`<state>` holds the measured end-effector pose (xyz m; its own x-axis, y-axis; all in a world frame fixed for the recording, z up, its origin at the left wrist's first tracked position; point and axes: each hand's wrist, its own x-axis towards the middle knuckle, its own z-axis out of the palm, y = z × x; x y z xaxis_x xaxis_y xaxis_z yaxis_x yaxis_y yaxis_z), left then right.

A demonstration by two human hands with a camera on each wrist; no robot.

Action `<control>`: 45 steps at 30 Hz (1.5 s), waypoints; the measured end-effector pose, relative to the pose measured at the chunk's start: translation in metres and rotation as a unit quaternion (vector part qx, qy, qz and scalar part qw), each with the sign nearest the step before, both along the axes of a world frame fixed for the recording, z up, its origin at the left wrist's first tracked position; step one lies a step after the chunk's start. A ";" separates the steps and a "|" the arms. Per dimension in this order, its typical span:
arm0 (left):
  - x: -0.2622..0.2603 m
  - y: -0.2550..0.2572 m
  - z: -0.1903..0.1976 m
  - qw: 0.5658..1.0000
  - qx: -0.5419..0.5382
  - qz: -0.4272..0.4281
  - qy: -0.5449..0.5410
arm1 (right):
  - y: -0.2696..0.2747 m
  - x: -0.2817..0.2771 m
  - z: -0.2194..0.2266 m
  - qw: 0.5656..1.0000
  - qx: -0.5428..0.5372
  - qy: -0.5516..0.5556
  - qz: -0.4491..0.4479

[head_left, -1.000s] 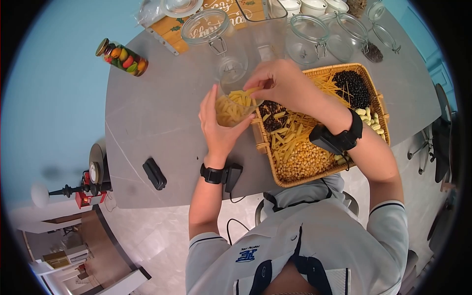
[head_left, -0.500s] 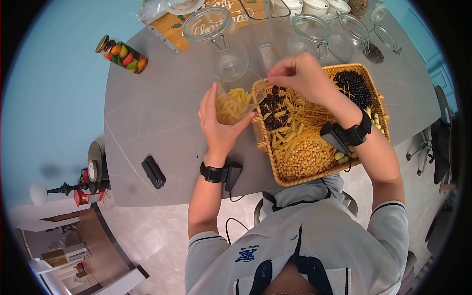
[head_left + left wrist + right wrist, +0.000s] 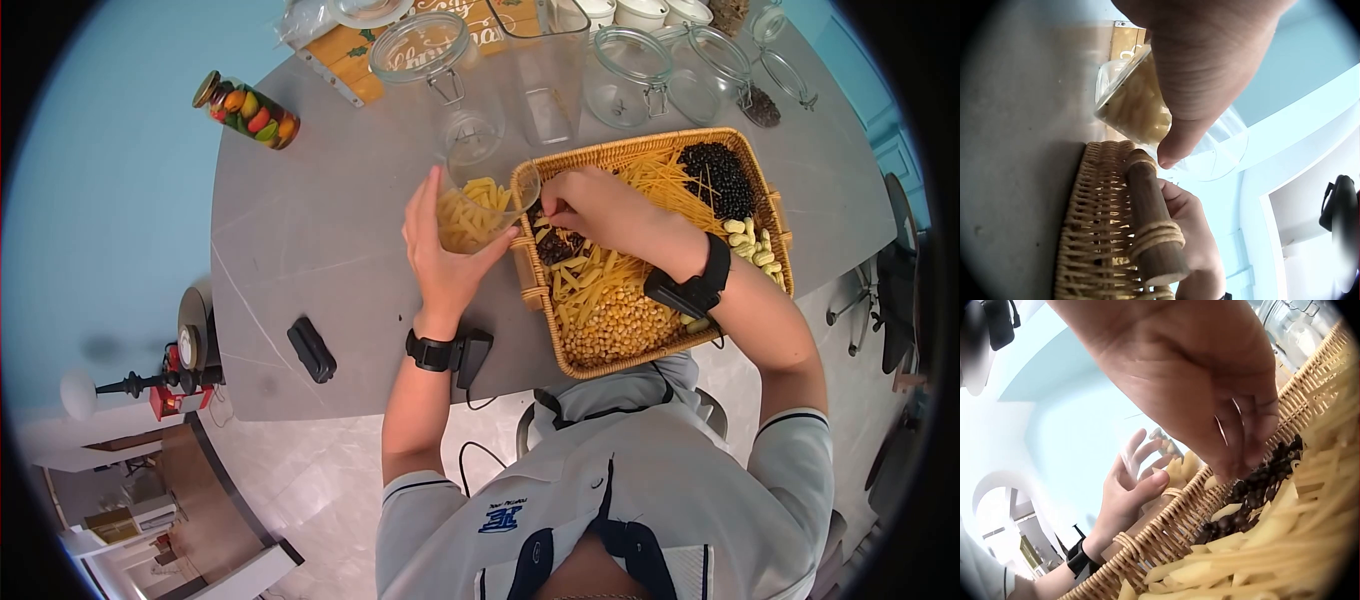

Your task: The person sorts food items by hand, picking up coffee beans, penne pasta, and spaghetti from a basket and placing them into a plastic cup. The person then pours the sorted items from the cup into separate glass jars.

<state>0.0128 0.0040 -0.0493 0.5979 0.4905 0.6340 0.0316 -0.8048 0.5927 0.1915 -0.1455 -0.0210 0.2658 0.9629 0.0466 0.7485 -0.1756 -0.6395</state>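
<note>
My left hand (image 3: 447, 262) grips a clear jar (image 3: 527, 185), tilted beside the basket's left end. Penne (image 3: 477, 212) fills its lower part. Over the left end of the wicker basket (image 3: 527, 262), my right hand (image 3: 600, 208) reaches down with thumb and fingers pinched together. In the right wrist view a pale penne piece (image 3: 1211, 482) shows right at those fingertips, just above dark beans (image 3: 1254, 499). Loose penne (image 3: 590, 285) lies in the basket near the beans, with spaghetti (image 3: 665, 185) beyond the hand.
The basket also holds corn kernels (image 3: 620, 325), black beans (image 3: 715, 180) and peanuts (image 3: 755, 245). Behind stand clip-top glass jars (image 3: 625, 80) and a tall clear container (image 3: 545, 90). A jar of colourful fruit (image 3: 250, 112) and a black case (image 3: 311, 350) are on the left.
My right hand drew back from the jar's mouth to the right, then came down to the dark beans in the basket. The left hand and jar stayed nearly still.
</note>
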 end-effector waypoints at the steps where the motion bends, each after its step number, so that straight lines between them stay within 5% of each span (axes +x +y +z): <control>1: 0.000 0.000 -0.001 1.000 -0.011 -0.002 -0.005 | 0.003 -0.002 -0.002 1.000 -0.012 -0.007 0.016; 12: 0.000 0.000 0.000 1.000 -0.008 -0.001 -0.003 | 0.003 -0.019 -0.012 0.996 -0.040 -0.057 0.050; 15: 0.000 0.000 -0.001 1.000 -0.008 -0.003 -0.002 | 0.001 -0.016 -0.022 0.996 0.047 -0.060 0.047; 21: -0.001 0.001 0.000 1.000 0.013 0.001 0.002 | -0.001 -0.004 0.009 1.000 -0.013 0.016 -0.018; 24: -0.002 0.001 0.002 1.000 0.021 0.006 0.009 | -0.003 0.017 0.031 0.987 0.079 0.082 -0.115; 33: 0.000 -0.001 0.001 1.000 -0.019 -0.005 -0.003 | 0.018 -0.005 0.066 0.982 0.149 0.116 -0.011; 36: 0.000 0.000 -0.001 1.000 -0.012 -0.006 -0.006 | 0.013 0.011 0.056 0.969 0.164 0.177 -0.055; 39: -0.001 0.000 -0.001 1.000 -0.009 -0.008 -0.008 | -0.001 0.036 0.049 0.993 0.029 -0.001 -0.114; 42: -0.001 0.001 -0.002 1.000 -0.005 -0.010 -0.012 | -0.021 0.054 0.018 0.991 -0.044 -0.115 -0.052; 45: 0.000 0.001 -0.002 1.000 -0.004 -0.011 -0.015 | -0.028 0.050 0.007 0.984 -0.093 -0.132 -0.073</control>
<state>0.0125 0.0050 -0.0512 0.5901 0.4826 0.6472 -0.0042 -0.7998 0.6002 0.2410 -0.1738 -0.0137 0.4041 0.9138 -0.0410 0.8427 -0.3894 -0.3719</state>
